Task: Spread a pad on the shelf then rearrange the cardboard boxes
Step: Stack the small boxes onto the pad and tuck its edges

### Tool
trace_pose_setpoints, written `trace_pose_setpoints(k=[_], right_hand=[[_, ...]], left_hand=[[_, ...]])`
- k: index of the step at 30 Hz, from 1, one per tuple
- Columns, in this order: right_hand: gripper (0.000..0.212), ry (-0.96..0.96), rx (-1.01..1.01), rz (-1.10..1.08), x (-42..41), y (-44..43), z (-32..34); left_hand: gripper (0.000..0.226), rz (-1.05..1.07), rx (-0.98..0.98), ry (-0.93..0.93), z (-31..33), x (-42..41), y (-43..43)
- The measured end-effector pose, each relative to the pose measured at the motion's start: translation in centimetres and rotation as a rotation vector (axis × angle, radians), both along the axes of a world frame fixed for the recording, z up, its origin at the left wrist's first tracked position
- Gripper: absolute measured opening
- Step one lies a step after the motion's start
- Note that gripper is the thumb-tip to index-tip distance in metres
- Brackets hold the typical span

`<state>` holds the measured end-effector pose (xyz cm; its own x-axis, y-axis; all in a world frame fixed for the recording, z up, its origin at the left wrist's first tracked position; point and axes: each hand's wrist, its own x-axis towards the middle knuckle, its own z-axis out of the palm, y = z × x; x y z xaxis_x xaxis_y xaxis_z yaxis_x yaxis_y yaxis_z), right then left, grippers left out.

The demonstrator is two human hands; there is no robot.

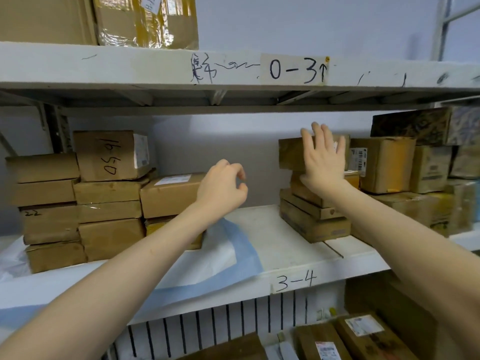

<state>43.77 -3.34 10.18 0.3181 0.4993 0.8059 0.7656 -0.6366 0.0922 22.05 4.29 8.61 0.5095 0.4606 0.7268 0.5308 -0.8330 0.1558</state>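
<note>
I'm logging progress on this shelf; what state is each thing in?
Pad: spread on shelf, left side, edge rumpled.
Left boxes: stacked on pad.
Right stack: skewed, on bare shelf.
Left hand: loosely curled, empty.
Right hand: flat, fingers straight, against top box.

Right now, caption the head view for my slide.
Open right hand on a stacked box; left hand loosely curled above the pad.
</note>
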Motion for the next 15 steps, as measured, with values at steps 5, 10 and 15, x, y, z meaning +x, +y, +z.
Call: trace_pose_setpoints(k=[5, 10, 15], right_hand=[[0.106, 0.016, -0.037, 0.011, 2.2, -0.1, 0.3], [0.091, -0.145, 0.123, 0.196, 3.4, -0.2, 0.0], [0.083, -0.262, 0.244, 0.431, 1.3, -0.6, 0.8]], left_hand=[[0.012, -0.012, -0.057, -0.012, -0.1, 2.0, -0.1], [0.01, 0.021, -0.11, -0.037, 0.0, 2.4, 0.4], [0.01, -0.031, -0.288, -0.143, 0.7, 2.2, 1.0]])
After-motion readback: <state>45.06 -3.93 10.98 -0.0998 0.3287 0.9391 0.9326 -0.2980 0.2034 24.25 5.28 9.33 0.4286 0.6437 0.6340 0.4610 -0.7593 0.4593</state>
